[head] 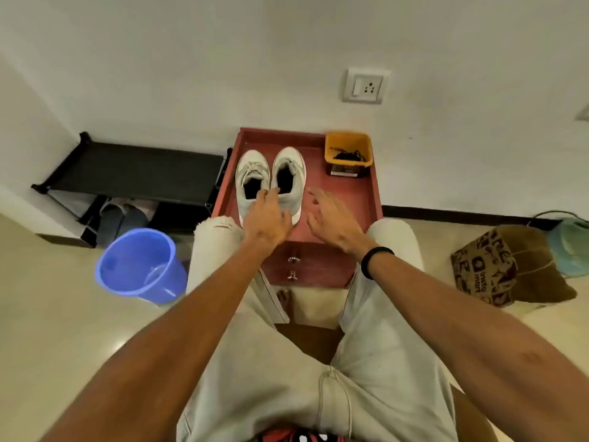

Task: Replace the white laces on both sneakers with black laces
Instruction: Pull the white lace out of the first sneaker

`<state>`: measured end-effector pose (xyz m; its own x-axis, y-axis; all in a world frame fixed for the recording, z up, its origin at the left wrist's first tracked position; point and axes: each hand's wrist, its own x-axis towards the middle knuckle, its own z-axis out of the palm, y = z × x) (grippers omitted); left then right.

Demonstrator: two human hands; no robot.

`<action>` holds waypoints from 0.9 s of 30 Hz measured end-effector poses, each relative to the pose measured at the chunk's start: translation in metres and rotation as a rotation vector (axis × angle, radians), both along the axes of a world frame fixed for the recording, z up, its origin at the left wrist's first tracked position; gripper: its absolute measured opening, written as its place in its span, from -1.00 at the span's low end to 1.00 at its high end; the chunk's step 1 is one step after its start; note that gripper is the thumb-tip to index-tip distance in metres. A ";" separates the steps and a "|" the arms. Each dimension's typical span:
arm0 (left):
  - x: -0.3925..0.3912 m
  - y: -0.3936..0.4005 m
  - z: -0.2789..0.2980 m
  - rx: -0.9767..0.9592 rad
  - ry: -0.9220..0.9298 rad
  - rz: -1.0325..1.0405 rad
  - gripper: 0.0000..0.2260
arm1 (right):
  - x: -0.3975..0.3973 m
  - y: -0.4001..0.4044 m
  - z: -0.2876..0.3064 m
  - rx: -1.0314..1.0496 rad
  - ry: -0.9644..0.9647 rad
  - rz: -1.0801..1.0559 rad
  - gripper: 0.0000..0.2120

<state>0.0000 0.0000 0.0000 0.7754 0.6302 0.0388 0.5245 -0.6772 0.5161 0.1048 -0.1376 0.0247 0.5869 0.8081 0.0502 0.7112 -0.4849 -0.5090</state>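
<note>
Two pale grey fabric sneakers stood side by side, heels toward the person, on the red wooden tabletop (347,194) of a small drawer cabinet set against the white wall. The left sneaker (251,173) carried its white laces (253,169) across the tongue; the right sneaker (291,177) showed a wide dark opening, and whether it held laces could not be told. The left hand (266,223) lay over the heels of the pair, its fingers curled onto the collars where the two shoes met, though how firmly it gripped them could not be told. The right hand (331,218) hovered just beside the right sneaker above the bare wood, fingers spread and relaxed, holding nothing; a black band (374,260) circled its wrist. At the far right corner of the tabletop sat a yellow square plastic tub (349,145) holding a tangle of black laces (347,154), well apart from the shoes. Below the top, the cabinet's two red drawer fronts with small metal handles (293,266) faced the person, whose knees in light trousers bracketed the cabinet. On the floor to the left stood a blue plastic bucket (140,266), and behind it a black shoe rack (134,173) with grey slippers on its lower level. To the right lay a brown printed bag (487,266). A white wall socket (366,86) was mounted above the cabinet.
</note>
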 end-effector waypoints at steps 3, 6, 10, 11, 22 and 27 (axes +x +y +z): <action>-0.007 0.010 -0.032 -0.001 -0.008 0.028 -0.47 | 0.003 0.009 -0.027 0.008 0.134 -0.009 -0.38; -0.006 0.013 -0.049 0.000 -0.032 0.019 -0.40 | 0.009 0.020 -0.047 -0.009 0.194 -0.013 -0.28; 0.000 0.021 -0.052 -0.037 -0.116 0.117 -0.42 | 0.022 0.048 -0.050 -0.004 0.189 0.004 -0.25; -0.001 0.023 -0.052 -0.032 -0.108 0.125 -0.42 | 0.026 0.055 -0.051 -0.042 0.190 0.016 -0.26; -0.019 0.033 -0.042 -0.116 -0.234 -0.034 -0.70 | 0.036 0.031 -0.055 -0.268 0.078 0.071 -0.54; -0.011 0.012 -0.026 -0.168 -0.056 -0.216 -0.67 | 0.046 -0.013 -0.051 -0.339 0.087 0.072 -0.58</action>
